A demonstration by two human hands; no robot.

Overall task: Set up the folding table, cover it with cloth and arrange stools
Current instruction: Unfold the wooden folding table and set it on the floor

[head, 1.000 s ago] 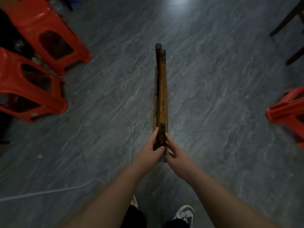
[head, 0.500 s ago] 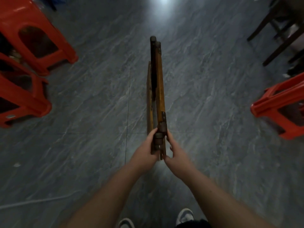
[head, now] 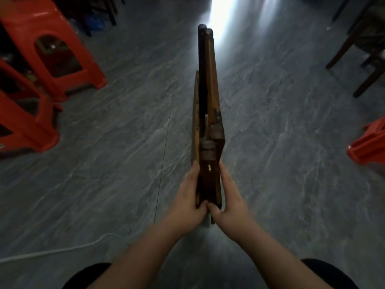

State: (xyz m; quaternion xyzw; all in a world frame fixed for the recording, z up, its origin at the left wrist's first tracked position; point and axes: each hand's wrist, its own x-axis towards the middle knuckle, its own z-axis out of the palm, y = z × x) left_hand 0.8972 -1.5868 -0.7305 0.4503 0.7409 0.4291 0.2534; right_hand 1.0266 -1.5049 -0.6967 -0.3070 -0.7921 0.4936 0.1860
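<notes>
The folded wooden table (head: 208, 80) stands on edge on the grey floor, seen from above and running away from me. My left hand (head: 189, 195) grips its near end from the left, thumb on top. My right hand (head: 229, 197) grips the same end from the right; the two thumbs meet on the near edge. A thin gap shows between the two folded halves. Two red plastic stools (head: 62, 49) (head: 23, 122) stand at the left, and part of a third (head: 368, 147) shows at the right edge. No cloth is in view.
Dark wooden chair legs (head: 354, 49) stand at the upper right. A white cable (head: 52, 252) lies on the floor at the lower left. More dark furniture legs (head: 100, 11) sit at the top left. Grey marbled floor (head: 281, 142) surrounds the table.
The camera has come closer and lower over the table. Both hands have slid along the near end and their thumbs now meet on its edge. The halves look slightly parted.
</notes>
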